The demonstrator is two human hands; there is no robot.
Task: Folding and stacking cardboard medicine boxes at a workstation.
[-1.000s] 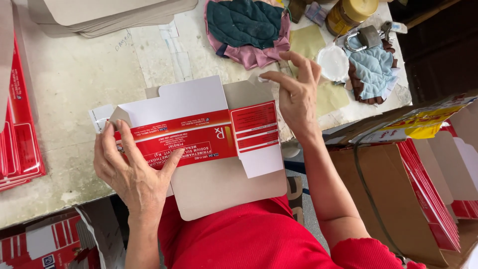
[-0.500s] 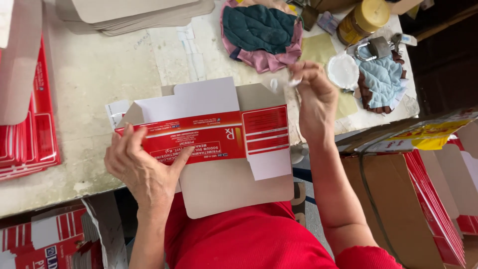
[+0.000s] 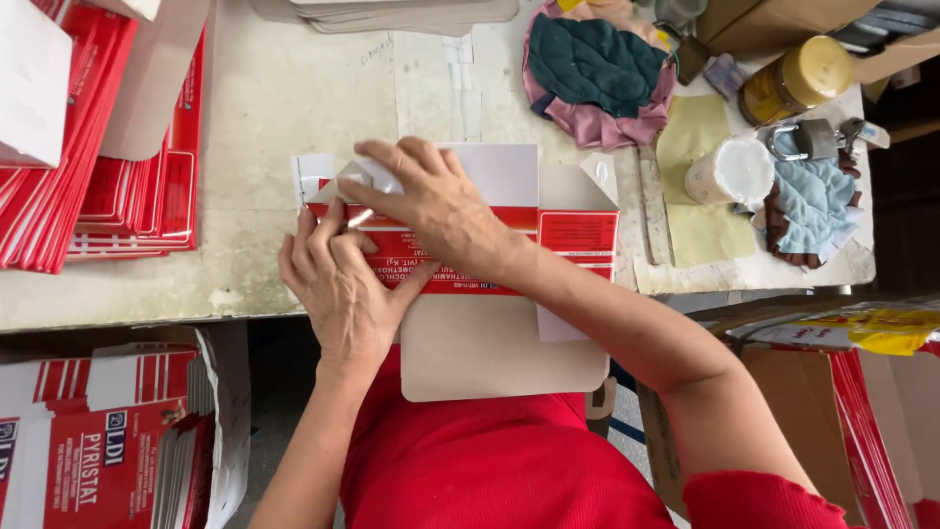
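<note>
A flat red-and-white carton blank [image 3: 460, 250] lay at the front edge of the counter [image 3: 255, 108], its long axis running left to right along that edge, with its plain grey panel [image 3: 499, 343] hanging off toward the person's red shirt. Both hands sat on the blank's left end. The left hand [image 3: 343, 284] lay flat on the red strip, fingers [image 3: 313, 235] pressed together and pointing away toward the small end flap [image 3: 338, 186] just beyond them. The right hand [image 3: 431, 201] reached across from the right, fingers spread and pressing down on the white panel, touching the same flap; it pinched nothing. The left hand was the nearer one to the flap. Stacks of red blanks [image 3: 117, 186] lay at the counter's left edge, rags and a jar [image 3: 798, 78] at the far right corner.
</note>
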